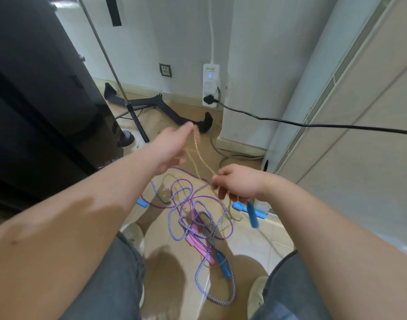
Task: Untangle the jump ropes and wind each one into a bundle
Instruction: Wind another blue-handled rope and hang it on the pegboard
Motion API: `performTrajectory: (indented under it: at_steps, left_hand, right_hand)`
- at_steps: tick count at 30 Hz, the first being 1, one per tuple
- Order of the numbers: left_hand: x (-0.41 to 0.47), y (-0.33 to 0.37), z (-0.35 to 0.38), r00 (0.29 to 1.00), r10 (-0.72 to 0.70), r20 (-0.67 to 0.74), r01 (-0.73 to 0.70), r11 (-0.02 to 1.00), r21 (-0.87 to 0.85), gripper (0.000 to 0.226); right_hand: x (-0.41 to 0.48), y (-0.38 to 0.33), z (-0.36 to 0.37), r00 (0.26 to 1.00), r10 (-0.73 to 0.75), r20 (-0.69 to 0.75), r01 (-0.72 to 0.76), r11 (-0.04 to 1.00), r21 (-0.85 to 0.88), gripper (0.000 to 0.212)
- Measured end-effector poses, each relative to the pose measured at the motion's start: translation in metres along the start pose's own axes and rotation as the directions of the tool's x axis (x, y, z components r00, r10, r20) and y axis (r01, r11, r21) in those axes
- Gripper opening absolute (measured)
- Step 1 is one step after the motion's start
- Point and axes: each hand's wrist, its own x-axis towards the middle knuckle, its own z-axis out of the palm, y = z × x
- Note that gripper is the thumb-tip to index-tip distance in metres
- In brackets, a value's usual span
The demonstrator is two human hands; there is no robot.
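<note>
Several jump ropes lie tangled on the tiled floor between my feet: a purple rope (186, 197), a blue-and-white striped rope (223, 294) and pink handles (198, 243). My right hand (237, 183) grips a pale yellowish rope (198, 153), and a blue handle (252, 214) hangs below its fingers. My left hand (172, 146) is stretched forward and up, blurred, with the pale rope running from its fingertips down to my right hand. Another blue handle (223, 264) lies in the tangle.
A black cabinet (36, 88) stands at the left. A metal stand (128, 105) with black legs is ahead. A black cable (313, 124) runs from the wall power strip (210, 86) to the right. A light blue handle (142, 202) lies on the floor.
</note>
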Motion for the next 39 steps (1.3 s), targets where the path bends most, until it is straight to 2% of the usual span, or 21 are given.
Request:
performTrajectory:
  at_steps: [1,3,6,11,14,16,19,21,23,25,26,28,30,32,33,35,37,39]
  left_hand:
    - [-0.002,-0.004,0.002,0.997,-0.058,0.043,0.052,0.992,0.118,0.065]
    - [-0.008,-0.012,0.006,0.973,-0.153,0.174,0.104,0.960,0.259,0.056]
    - [-0.014,-0.016,0.013,0.919,-0.159,0.361,0.016,0.929,0.369,0.048]
    - [-0.014,-0.014,0.014,0.940,0.114,0.320,-0.206,0.941,0.270,0.027]
    - [-0.012,-0.013,0.012,0.939,0.114,0.326,-0.204,0.945,0.257,0.032]
    - [-0.014,-0.014,0.012,0.932,0.131,0.338,-0.231,0.933,0.275,0.025]
    - [-0.013,-0.013,0.014,0.942,0.254,0.218,-0.298,0.932,0.205,0.017]
    - [-0.012,-0.006,0.015,0.946,0.315,0.078,-0.319,0.946,0.055,0.020]
    - [-0.010,0.002,0.012,0.957,0.281,-0.070,-0.289,0.944,-0.160,0.020]
    - [-0.008,0.007,0.007,0.967,0.219,-0.132,-0.249,0.925,-0.288,0.022]
    - [-0.007,0.008,0.004,0.976,0.186,-0.110,-0.212,0.927,-0.311,0.023]
    - [-0.008,0.006,0.003,0.994,0.103,0.046,-0.088,0.961,-0.261,0.027]
    - [-0.009,-0.002,0.004,0.966,0.019,0.258,-0.006,0.999,-0.053,0.031]
    - [-0.009,-0.012,0.008,0.901,0.021,0.433,-0.101,0.981,0.163,0.033]
    - [-0.009,-0.016,0.012,0.874,0.034,0.485,-0.156,0.965,0.213,0.034]
    - [-0.011,-0.017,0.017,0.860,0.035,0.509,-0.181,0.954,0.240,0.037]
    - [-0.014,-0.015,0.018,0.871,0.048,0.488,-0.184,0.954,0.236,0.046]
    - [-0.014,-0.016,0.018,0.890,0.098,0.445,-0.248,0.924,0.292,0.054]
  right_hand:
    - [0.001,-0.002,-0.001,0.998,-0.039,-0.056,0.044,0.995,0.092,0.024]
    - [0.001,-0.008,-0.002,0.986,-0.086,-0.146,0.114,0.973,0.202,0.025]
    - [0.000,-0.012,-0.001,0.970,-0.145,-0.194,0.186,0.959,0.212,0.028]
    - [-0.001,-0.011,-0.001,0.970,-0.151,-0.191,0.185,0.966,0.178,0.030]
    - [0.000,-0.010,-0.001,0.973,-0.156,-0.171,0.188,0.964,0.188,0.028]
    - [0.001,-0.010,0.000,0.972,-0.164,-0.166,0.194,0.964,0.182,0.027]
    - [0.002,-0.009,0.000,0.978,-0.140,-0.158,0.164,0.974,0.155,0.023]
    - [0.001,-0.007,0.001,0.992,-0.081,-0.098,0.089,0.993,0.073,0.022]
    - [-0.001,-0.003,0.002,1.000,0.002,0.002,-0.002,0.996,-0.084,0.023]
    - [-0.002,-0.001,0.004,0.998,0.036,0.057,-0.023,0.978,-0.210,0.025]
    - [-0.002,-0.001,0.004,0.998,0.021,0.051,-0.009,0.977,-0.215,0.025]
    - [-0.001,-0.004,0.002,0.999,-0.043,-0.018,0.041,0.992,-0.119,0.022]
    - [0.000,-0.008,0.001,0.987,-0.113,-0.115,0.118,0.992,0.034,0.023]
    - [-0.001,-0.013,0.000,0.968,-0.169,-0.187,0.201,0.965,0.169,0.026]
    - [-0.001,-0.015,-0.001,0.959,-0.185,-0.214,0.233,0.946,0.225,0.027]
    - [-0.001,-0.017,-0.001,0.947,-0.196,-0.253,0.267,0.921,0.284,0.028]
    - [0.001,-0.015,-0.002,0.945,-0.200,-0.260,0.268,0.928,0.260,0.029]
    - [0.003,-0.012,-0.002,0.948,-0.193,-0.255,0.253,0.940,0.228,0.031]
